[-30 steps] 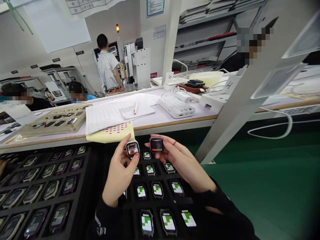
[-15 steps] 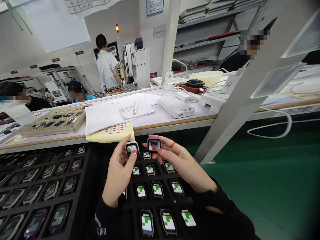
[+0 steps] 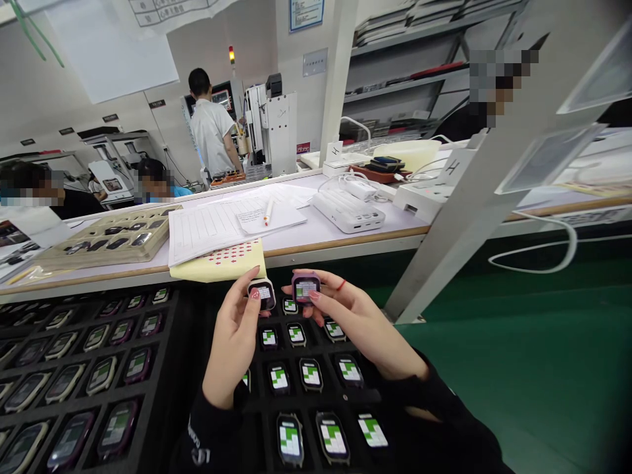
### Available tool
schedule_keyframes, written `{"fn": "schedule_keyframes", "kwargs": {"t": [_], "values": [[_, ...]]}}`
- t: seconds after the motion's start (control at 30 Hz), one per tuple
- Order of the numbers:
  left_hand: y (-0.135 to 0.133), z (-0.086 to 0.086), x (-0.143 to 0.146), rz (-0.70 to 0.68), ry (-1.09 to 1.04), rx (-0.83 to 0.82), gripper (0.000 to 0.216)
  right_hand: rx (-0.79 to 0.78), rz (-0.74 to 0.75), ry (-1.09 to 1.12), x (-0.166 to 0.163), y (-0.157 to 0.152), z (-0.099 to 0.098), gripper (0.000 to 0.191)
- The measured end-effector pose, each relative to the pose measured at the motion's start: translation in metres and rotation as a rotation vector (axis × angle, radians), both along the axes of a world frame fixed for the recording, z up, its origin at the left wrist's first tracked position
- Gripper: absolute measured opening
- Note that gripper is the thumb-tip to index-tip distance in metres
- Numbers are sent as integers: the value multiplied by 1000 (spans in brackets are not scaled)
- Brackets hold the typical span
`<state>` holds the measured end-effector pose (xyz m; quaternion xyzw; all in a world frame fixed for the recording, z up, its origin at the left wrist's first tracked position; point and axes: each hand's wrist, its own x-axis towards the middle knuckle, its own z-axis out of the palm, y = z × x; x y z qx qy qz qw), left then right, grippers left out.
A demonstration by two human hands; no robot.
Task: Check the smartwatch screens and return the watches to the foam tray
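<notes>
My left hand [image 3: 236, 339] is closed around a white-framed smartwatch [image 3: 264, 296], its thumb on the lit screen. Beside it, my right hand [image 3: 358, 316] grips a purple smartwatch [image 3: 306, 289] by its edges, the thumb touching the lower right of the screen. Both watches are without straps and face me, a small gap apart. Below them lies a black foam tray [image 3: 340, 397] with several watches in its slots, screens lit green and white. My forearms and hands cover part of that tray.
At left another black foam tray [image 3: 170, 368] holds watches with dimmer screens. Along the bench ahead are papers [image 3: 207, 230], a pen [image 3: 268, 212], a white power bank [image 3: 348, 209] and a beige tray [image 3: 160, 240]. A slanted metal post [image 3: 444, 217] stands at right. Several people work beyond.
My left thumb has slid up and left across its watch's screen. The purple watch's picture has changed to a green and white grid. Both hands stay in nearly the same place.
</notes>
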<state>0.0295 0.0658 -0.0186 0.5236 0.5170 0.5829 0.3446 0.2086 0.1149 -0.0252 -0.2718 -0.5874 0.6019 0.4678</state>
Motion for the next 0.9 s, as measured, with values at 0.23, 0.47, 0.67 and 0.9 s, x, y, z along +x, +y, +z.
{"fn": "schedule_keyframes", "kwargs": {"t": [0.23, 0.47, 0.67, 0.9], "values": [[1, -2, 0, -60, -5, 10, 51, 14, 78, 12, 1, 1, -2, 48], [0, -1, 2, -100, -3, 3, 55, 7, 62, 27, 1, 0, 0, 46], [0, -1, 2, -94, -6, 3, 55, -4, 34, 2, 0, -1, 2, 46], [4, -4, 1, -48, -46, 18, 46, -11, -6, -19, -1, -1, 1, 47]]}}
